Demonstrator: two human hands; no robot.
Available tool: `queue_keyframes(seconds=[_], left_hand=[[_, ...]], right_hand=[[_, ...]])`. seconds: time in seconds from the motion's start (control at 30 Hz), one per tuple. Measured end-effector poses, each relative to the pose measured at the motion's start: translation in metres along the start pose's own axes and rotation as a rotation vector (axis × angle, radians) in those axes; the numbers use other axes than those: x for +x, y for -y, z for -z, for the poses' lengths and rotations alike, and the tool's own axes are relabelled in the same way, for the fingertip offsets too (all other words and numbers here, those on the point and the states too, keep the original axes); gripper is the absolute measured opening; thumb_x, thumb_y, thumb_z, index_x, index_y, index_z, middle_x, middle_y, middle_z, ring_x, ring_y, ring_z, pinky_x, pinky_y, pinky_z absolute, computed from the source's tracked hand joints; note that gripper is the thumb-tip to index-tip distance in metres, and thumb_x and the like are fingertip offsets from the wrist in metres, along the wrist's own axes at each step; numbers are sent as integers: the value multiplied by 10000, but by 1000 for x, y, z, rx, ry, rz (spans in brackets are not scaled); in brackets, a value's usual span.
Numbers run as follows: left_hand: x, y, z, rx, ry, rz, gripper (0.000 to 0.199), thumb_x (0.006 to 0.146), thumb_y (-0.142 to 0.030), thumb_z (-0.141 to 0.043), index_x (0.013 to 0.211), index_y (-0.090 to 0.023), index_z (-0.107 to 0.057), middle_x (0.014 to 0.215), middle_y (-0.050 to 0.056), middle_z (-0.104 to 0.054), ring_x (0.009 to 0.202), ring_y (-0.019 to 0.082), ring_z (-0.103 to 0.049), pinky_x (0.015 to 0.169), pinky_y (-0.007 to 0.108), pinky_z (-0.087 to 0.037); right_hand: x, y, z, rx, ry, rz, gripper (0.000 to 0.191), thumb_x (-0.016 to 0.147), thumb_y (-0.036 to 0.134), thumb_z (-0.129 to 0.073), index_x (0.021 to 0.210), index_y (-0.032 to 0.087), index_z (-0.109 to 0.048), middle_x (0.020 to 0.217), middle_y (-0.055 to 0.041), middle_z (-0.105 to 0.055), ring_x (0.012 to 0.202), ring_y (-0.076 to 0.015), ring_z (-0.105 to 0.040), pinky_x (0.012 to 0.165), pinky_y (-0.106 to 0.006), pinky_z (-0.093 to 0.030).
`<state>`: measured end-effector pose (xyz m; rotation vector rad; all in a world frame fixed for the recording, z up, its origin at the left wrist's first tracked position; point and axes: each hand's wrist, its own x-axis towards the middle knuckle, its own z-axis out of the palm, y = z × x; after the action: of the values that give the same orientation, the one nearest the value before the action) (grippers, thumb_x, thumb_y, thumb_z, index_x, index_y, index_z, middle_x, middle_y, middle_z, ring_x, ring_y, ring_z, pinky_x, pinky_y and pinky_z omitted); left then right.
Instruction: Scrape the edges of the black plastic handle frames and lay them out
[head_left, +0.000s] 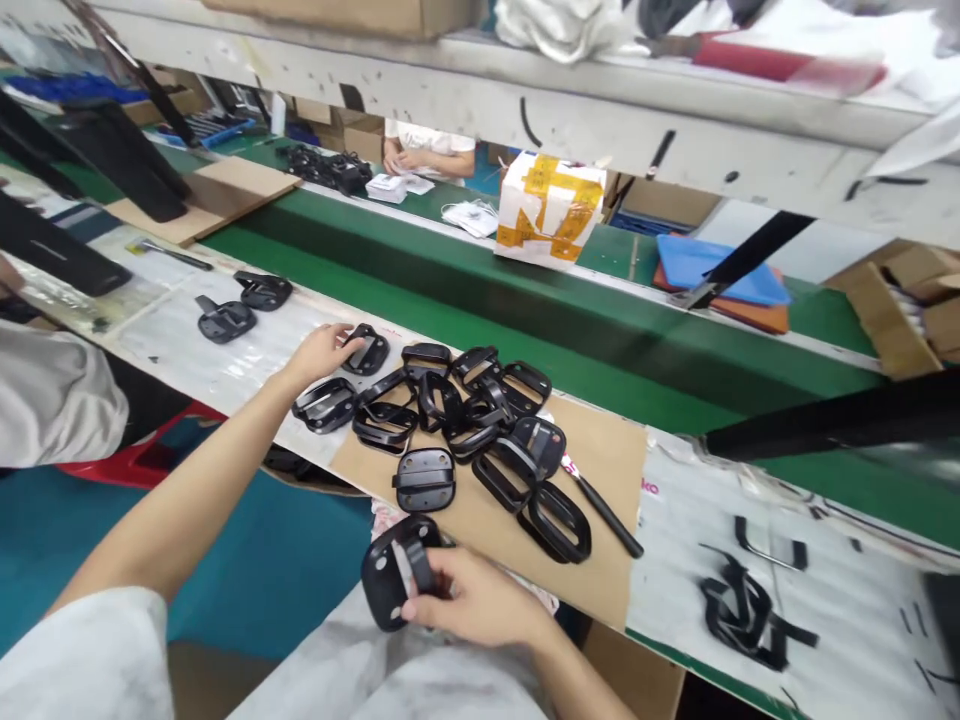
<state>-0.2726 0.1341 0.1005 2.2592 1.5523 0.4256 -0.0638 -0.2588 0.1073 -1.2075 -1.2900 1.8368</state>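
Note:
My right hand [484,598] grips a black rounded-square plastic base [386,580] by the upright loop on its face, holding it above my lap at the table's front edge. Farther off to the left, my left hand [321,355] has its fingers on another black base [367,352] lying on the table, thumb and forefinger at its raised middle part. Just below that one lies a similar base [325,405]. Between my hands, a pile of black oval frames [439,400] covers part of a brown cardboard sheet [600,450], with a single base [424,480] in front.
A black-handled tool [607,515] lies right of the pile. Black brackets [750,610] sit at the right; two more parts [227,320] lie at the left. Behind runs a green conveyor [450,290] with a taped box [551,208]. A person's hands [409,160] work beyond it.

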Motion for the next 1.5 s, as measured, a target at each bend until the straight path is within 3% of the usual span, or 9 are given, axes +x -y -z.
queue_keyframes(seconds=[0.23,0.43,0.6,0.8,1.0,1.1,1.27,1.37,1.5], left_hand=[[-52,-10,17,-42,-130,-33,628,923,-546,-530,1395,-137,-599,1373,194,-585,1253,330,-600,1075,441,-506],[-131,-32,18,-155,-166,-255,563,974,-578,-562,1435,-255,-548,1455,130,-545,1403,311,-513,1211,486,-426],[-168,-55,2,-115,22,-520,858,866,-541,-774,1597,-341,-373,1709,141,-228,1592,422,-216,1275,635,-290],[-230,-123,-36,-375,-3,-862,551,894,-209,-741,1406,-312,-566,1422,157,-582,1451,354,-484,1180,594,-471],[-275,-175,-77,-575,73,-877,380,924,-112,-650,1271,-264,-633,1232,132,-674,1210,271,-641,997,444,-611],[-251,-184,-79,-495,117,-886,431,934,-146,-660,1348,-255,-604,1340,149,-628,1329,297,-565,1086,485,-559],[-190,-195,-76,-160,294,-1036,835,843,-141,-757,1587,-259,-398,1663,188,-333,1586,395,-234,1267,619,-313],[-168,-207,-82,15,341,-1153,886,824,-107,-757,1602,-260,-362,1694,193,-285,1585,398,-243,1285,610,-242],[-155,-223,-88,146,363,-1229,841,837,-121,-741,1584,-259,-382,1613,190,-424,1448,358,-465,1221,515,-343]], right_hand=[[-53,17,43,161,-266,99,386,918,549,-740,860,174,-668,729,-13,-663,678,-156,-587,657,-271,-468],[-89,47,103,17,-552,222,387,960,588,-674,1109,235,-730,843,-112,-772,753,-252,-738,725,-404,-610],[-60,62,181,-347,-941,282,481,974,613,-624,1210,197,-670,1016,-149,-780,800,-253,-728,818,-445,-603],[-9,54,234,-676,-1035,199,545,927,703,-561,999,177,-686,1266,-186,-718,999,-290,-693,993,-501,-511],[-45,41,206,-629,-1093,103,790,876,681,-676,1460,174,-510,1339,-178,-668,853,-231,-642,913,-446,-535],[-84,28,161,-615,-1114,54,1039,869,665,-709,1656,227,-189,1366,-145,-638,802,-210,-591,888,-438,-547],[-109,-18,77,-702,-1045,-65,1250,803,597,-821,1687,238,-13,1356,-136,-611,1031,-293,-626,981,-488,-552],[-101,-47,57,-726,-1075,-67,1013,926,431,-690,1684,196,-61,1273,-146,-642,1187,-341,-623,1059,-544,-514],[-102,-57,64,-720,-1144,-63,424,962,333,-574,1357,179,-582,1103,-125,-698,1046,-309,-684,952,-451,-564]])
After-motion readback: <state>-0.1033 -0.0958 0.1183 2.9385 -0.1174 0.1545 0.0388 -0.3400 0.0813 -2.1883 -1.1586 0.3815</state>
